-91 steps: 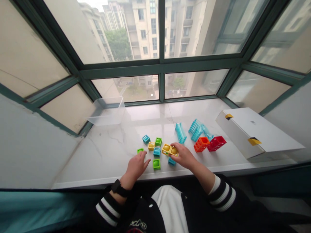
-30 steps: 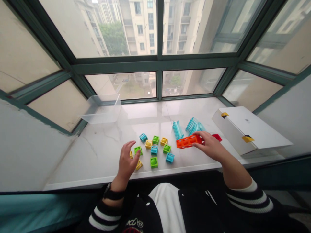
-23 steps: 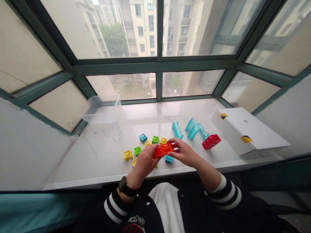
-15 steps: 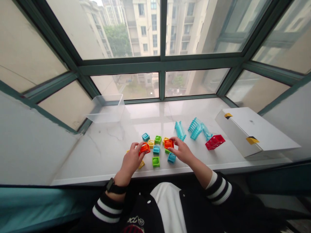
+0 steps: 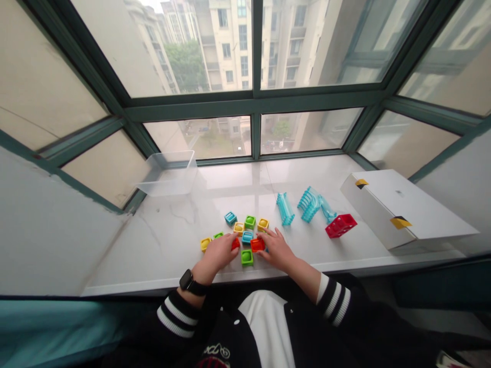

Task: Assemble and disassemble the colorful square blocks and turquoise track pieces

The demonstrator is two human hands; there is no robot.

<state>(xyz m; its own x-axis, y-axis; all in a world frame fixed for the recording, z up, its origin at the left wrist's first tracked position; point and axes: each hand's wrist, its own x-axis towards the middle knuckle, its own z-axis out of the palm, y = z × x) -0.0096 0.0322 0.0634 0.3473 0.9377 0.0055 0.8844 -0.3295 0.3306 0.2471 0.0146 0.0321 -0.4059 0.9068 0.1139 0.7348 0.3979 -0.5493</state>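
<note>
Moved orange blocks from beside red blocks since 3.0 s ago. Split since 0.8 s ago; now, in left hand and right hand, brought closer together than 0.5 s ago.

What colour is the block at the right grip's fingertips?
The block is orange, as the head view shows.

from here i watch through one head-worn view, set above the near edge of the white sill. i look forward and down over the sill, broadly enough to catch walls at both its ends and the window frame behind it. the left hand and right hand, over its near part, sit fairly close below; the wearer's jacket shows before it.
</note>
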